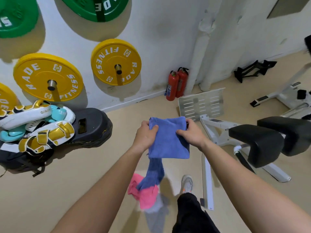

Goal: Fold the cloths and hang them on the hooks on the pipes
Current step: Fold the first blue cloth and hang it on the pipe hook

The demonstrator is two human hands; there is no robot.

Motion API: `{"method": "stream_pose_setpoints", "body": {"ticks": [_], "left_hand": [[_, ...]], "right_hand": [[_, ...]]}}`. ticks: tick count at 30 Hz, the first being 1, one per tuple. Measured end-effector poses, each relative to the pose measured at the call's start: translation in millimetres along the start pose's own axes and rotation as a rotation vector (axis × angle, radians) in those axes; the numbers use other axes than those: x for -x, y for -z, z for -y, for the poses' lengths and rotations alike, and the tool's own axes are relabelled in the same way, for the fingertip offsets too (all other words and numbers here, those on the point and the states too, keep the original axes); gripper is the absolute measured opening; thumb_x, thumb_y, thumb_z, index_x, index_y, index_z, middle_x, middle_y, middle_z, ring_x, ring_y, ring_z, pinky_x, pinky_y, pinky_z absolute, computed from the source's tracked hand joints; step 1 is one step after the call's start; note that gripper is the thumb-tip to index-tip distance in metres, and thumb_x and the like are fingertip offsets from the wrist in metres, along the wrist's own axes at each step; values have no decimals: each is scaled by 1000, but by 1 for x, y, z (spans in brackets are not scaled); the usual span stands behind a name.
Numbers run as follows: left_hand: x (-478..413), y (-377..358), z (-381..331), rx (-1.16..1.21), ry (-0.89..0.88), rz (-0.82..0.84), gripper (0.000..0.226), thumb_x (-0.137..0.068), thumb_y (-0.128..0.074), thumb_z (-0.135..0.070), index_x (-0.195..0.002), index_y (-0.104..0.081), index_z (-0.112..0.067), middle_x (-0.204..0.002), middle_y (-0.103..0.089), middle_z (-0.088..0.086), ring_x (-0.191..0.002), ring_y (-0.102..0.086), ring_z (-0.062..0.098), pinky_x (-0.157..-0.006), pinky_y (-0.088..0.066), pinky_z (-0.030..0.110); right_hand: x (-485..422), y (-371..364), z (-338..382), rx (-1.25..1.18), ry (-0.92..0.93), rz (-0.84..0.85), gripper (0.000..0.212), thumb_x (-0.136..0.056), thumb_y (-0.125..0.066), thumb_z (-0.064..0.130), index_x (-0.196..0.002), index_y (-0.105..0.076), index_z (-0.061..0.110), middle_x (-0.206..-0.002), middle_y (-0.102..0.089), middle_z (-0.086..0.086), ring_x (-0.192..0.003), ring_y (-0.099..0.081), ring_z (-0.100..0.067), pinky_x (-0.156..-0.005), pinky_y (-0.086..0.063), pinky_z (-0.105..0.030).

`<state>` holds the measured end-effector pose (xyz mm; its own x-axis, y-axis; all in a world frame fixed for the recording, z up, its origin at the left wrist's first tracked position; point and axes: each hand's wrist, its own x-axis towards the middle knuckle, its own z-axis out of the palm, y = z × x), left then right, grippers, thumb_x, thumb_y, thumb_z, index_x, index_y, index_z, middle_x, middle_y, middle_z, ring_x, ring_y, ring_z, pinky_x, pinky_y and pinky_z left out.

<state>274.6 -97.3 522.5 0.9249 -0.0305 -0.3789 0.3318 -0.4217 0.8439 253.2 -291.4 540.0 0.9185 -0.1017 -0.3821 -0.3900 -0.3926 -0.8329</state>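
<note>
While the left hand and right hand each pinch the blue cloth mid-frame, grip closed, folding seems nearly done; next, carry it to the pipes, upper right.

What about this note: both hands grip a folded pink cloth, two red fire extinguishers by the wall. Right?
No: the head view shows the folded cloth in the left hand and right hand is blue, not pink. The fire extinguishers stand as stated.

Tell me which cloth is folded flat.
The light blue cloth, gripped by the left hand and right hand; the darker blue, pink and grey cloths below are crumpled.
</note>
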Motion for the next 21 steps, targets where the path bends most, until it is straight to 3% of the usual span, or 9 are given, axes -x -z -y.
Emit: {"method": "stream_pose_setpoints", "body": {"ticks": [2, 6, 9, 15, 19, 21], "left_hand": [[-45, -26, -32, -17, -1, -4, 26, -96, -52, -32, -116, -50, -14, -104, -62, -3, -89, -61, 12, -68, -48, 26], [-129, -79, -110, 16, 59, -27, 23, -94, -53, -34, -110, -54, -18, -105, -67, 3, -96, -65, 23, -85, -55, 44], [-173, -114, -171, 66, 93, -35, 11, -96, -53, -31, -99, -56, -21, -102, -67, 5, -92, -64, 26, -79, -55, 41], [-257, -156, -287, 61, 38, -29, 15, -97, -51, -26, -84, -57, -23, -90, -66, 3, -85, -62, 26, -77, -55, 41], [-330, -170, -349, 10, -35, 6, 18, -96, -50, -28, -96, -61, -13, -95, -67, 6, -86, -63, 25, -82, -56, 44], [-370, -176, -380, -2, -84, 16, 22, -95, -51, -29, -103, -62, -12, -97, -68, 5, -90, -64, 26, -86, -56, 46]], "right_hand": [[-45, 37, -3, 5, 14, -25, 32, -83, -65, 14, -110, -49, 21, -102, -63, 5, -95, -62, -18, -77, -51, -30], [-135, 125, 5, 28, 36, -112, 22, -83, -72, 24, -99, -59, 19, -81, -62, 12, -76, -61, -13, -59, -42, -21], [-184, 191, 22, 33, 38, -148, 21, -82, -74, 31, -95, -67, 16, -74, -65, 10, -64, -59, -6, -53, -40, -19], [-279, 292, 61, -31, 58, -168, 35, -82, -70, 20, -116, -62, 15, -87, -66, 9, -82, -65, -13, -70, -48, -28], [-349, 343, 86, -37, 93, -212, 30, -86, -66, 15, -115, -61, 12, -87, -64, 9, -79, -63, -9, -61, -44, -19], [-388, 366, 99, -27, 111, -252, 29, -87, -66, 15, -116, -62, 11, -89, -64, 5, -86, -65, -17, -61, -41, -18]]}}
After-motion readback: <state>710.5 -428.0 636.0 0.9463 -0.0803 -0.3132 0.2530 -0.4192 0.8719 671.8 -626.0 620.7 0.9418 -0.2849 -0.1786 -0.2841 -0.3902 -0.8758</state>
